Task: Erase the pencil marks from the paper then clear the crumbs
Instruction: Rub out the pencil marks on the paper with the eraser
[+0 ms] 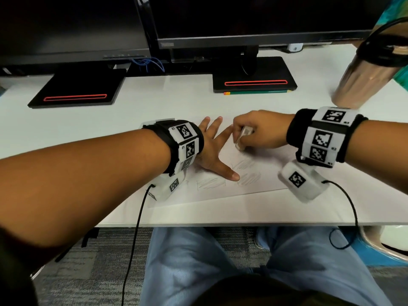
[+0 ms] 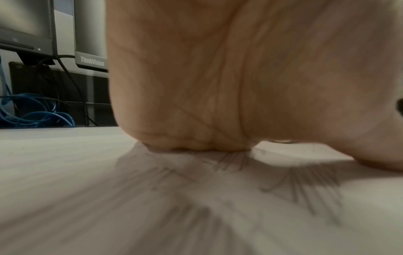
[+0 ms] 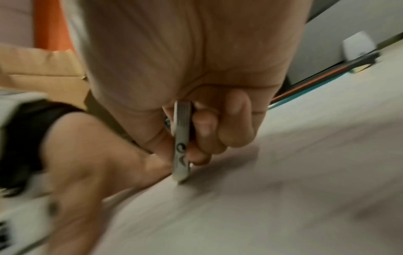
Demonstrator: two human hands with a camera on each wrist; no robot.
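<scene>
Right now your left hand [image 1: 212, 149] lies flat with fingers spread on the paper [image 1: 220, 195], pinning it to the desk [image 1: 154, 102]. Beside that hand, your right hand [image 1: 258, 131] pinches the eraser [image 1: 242, 138], its tip touching the paper just beyond the pencil marks [image 1: 245, 173].

An office workstation: a white laminate desk [image 1: 154, 100] carries two black ThinkVision monitors on flat red-slotted bases, one at eleven o'clock [image 1: 72, 25] and one at one o'clock [image 1: 260, 16], with tangled blue network cables [image 1: 149, 62] between them and grey carpet tiles [image 1: 92, 266] underneath.
</scene>
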